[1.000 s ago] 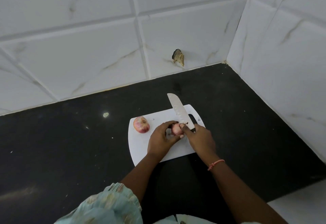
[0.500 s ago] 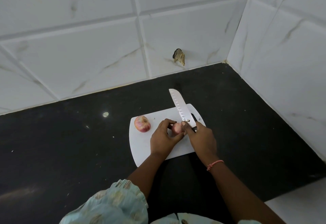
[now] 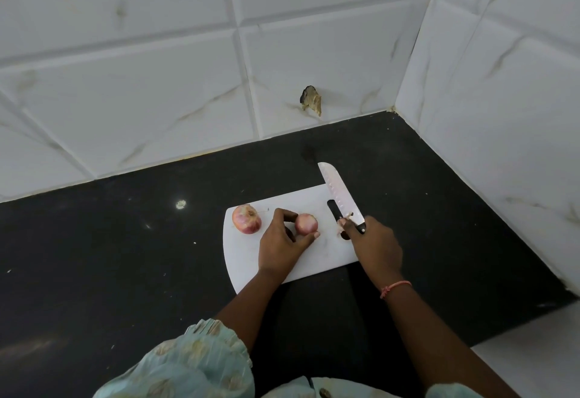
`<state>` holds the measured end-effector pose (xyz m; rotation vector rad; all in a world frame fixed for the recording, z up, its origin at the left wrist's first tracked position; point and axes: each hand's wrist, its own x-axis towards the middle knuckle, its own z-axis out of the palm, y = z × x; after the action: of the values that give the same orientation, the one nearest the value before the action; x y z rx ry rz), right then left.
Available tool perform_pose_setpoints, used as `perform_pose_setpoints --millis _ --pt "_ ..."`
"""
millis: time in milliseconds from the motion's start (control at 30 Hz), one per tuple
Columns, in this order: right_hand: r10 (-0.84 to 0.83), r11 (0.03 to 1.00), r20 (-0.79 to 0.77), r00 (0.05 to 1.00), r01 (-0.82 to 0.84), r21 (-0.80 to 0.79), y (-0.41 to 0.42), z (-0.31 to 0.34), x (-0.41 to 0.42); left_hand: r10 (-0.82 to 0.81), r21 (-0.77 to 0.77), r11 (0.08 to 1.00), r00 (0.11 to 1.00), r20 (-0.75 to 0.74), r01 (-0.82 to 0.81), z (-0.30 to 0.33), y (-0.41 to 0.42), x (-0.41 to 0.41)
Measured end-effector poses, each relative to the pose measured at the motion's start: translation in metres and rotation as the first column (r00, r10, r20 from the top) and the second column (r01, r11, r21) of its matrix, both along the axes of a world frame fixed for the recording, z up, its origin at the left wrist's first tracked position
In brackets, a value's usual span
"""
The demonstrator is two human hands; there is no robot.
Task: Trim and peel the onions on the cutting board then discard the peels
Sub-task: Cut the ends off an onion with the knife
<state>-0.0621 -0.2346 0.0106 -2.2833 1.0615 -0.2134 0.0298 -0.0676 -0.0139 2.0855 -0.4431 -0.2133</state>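
A white cutting board lies on the black counter. My left hand holds a small pink onion between thumb and fingers near the board's middle. A second, larger onion rests alone at the board's left end. My right hand grips the black handle of a knife, blade pointing away past the board's far edge. A small trimmed piece sits at my right thumb by the blade's heel.
The black counter runs into a corner of white tiled walls at the back and right. A chipped hole marks the back wall. A white surface adjoins the counter at lower right.
My hands have parted: the right hand with the knife moved right, away from the onion, carrying a small cut piece. The left hand keeps hold of the onion.
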Motion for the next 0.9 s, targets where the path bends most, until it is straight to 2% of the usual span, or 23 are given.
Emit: perform_pose_setpoints --millis 133,267,400,533,700,767,833,900 --pt "0.002 1.000 0.001 1.000 -0.002 0.010 -0.004 -0.001 0.001 -0.029 -0.010 0.999 0.997 0.066 0.030 -0.003 0.000 0.000" --pt "0.026 0.995 0.019 0.999 -0.027 0.091 -0.009 0.002 0.004 -0.056 -0.021 0.998 0.992 0.110 0.058 -0.005 0.000 0.000" --pt "0.053 0.986 0.026 0.998 -0.056 0.157 -0.012 0.001 0.007 0.010 -0.122 0.992 0.995 0.103 0.003 -0.005 0.000 -0.002" --pt "0.016 0.960 0.085 0.996 -0.039 0.277 -0.011 0.006 0.010 -0.033 -0.176 0.984 0.999 0.020 0.036 -0.004 -0.001 -0.006" --pt "0.036 0.959 0.270 0.962 -0.109 0.260 0.002 0.020 0.007 -0.114 -0.044 0.992 0.992 0.058 0.116 -0.005 0.002 -0.007" --pt "0.097 0.960 0.321 0.942 -0.173 0.218 0.011 0.023 0.007 -0.099 0.067 0.994 0.983 0.158 0.089 -0.004 -0.001 -0.007" --pt "0.155 0.952 0.284 0.946 -0.220 0.211 0.021 0.023 0.007 -0.086 0.154 0.987 0.965 0.249 0.049 -0.003 -0.002 -0.009" --pt "0.177 0.945 0.206 0.962 -0.225 0.236 0.033 0.018 0.008 -0.069 0.148 0.988 0.969 0.236 0.034 -0.004 0.000 -0.011"
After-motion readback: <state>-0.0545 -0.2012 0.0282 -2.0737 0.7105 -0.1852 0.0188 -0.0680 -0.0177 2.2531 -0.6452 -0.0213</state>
